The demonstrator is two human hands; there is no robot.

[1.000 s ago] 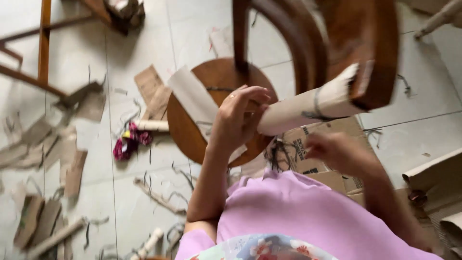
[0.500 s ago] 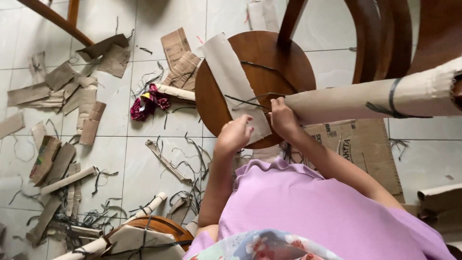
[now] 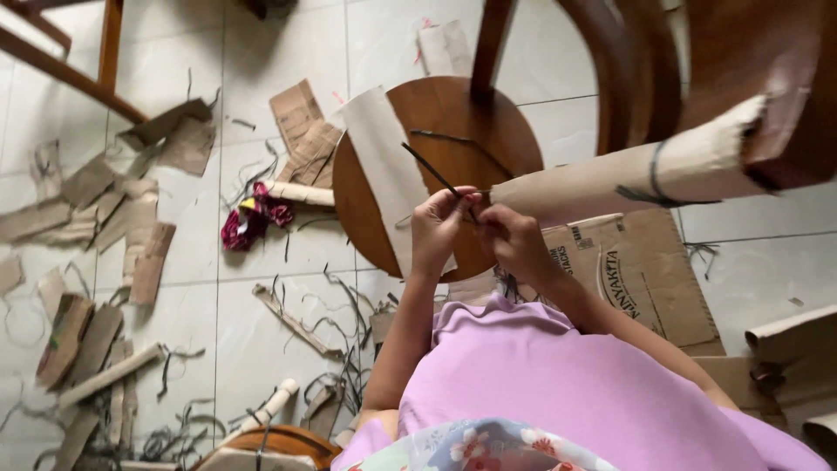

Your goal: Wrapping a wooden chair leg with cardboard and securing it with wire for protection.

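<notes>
— Where are the hands?

— Together at the near end of the long rolled tan cardboard tube (image 3: 610,179), which slants up toward the dark wooden chair leg (image 3: 776,78). The left hand (image 3: 440,228) and right hand (image 3: 506,235) are pinched on a thin dark strip (image 3: 429,167) that sticks up and away from the fingers; whether it loops the tube I cannot tell, since the knuckles hide it.

— How to do this well?

— I'd judge: keep the strip taut and both grips close to the tube end, so the roll does not spring open.

— And around them?

— Under the hands, a round brown wooden stool seat (image 3: 453,122) with a pale cardboard strip (image 3: 388,166) lying across it. The pale tiled floor (image 3: 261,323) is littered with torn cardboard scraps (image 3: 96,209), dark offcuts, a red-purple cloth bundle (image 3: 251,218) and a flattened brown box (image 3: 645,270).
</notes>
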